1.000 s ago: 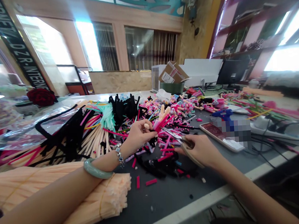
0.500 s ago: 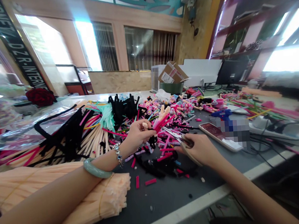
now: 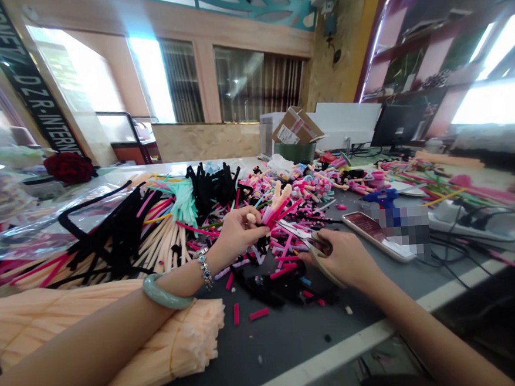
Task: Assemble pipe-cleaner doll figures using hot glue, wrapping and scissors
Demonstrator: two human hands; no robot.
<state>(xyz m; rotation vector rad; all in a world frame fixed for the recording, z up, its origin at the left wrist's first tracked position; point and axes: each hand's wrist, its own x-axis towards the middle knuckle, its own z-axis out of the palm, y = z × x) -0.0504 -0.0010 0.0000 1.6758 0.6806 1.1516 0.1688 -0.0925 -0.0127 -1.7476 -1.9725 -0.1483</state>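
My left hand (image 3: 237, 228) is closed around a small figure of bent pipe cleaners (image 3: 279, 202), peach at the top with bright pink stems sticking out to the right. A round peach tip shows between its fingers; the rest of the figure is hidden by them. My right hand (image 3: 342, 256) grips a pair of scissors (image 3: 299, 232) by the handles. The scissor blades point up and left, at the pink stems beside my left fingers. Whether the blades touch the stems I cannot tell. Beneath both hands lie many cut pink and black pipe cleaner pieces (image 3: 284, 270).
Bundled peach pipe cleaners (image 3: 183, 339) lie under my left forearm; black ones (image 3: 114, 232) and mint ones (image 3: 184, 199) are behind. A phone (image 3: 377, 237), a blue glue gun (image 3: 385, 199) and a power strip with cables (image 3: 457, 220) are at right. A cardboard box (image 3: 297, 127) stands at the back.
Both hands stay almost in place. The scissors have shifted very slightly left; my left hand still holds the pipe cleaner figure.
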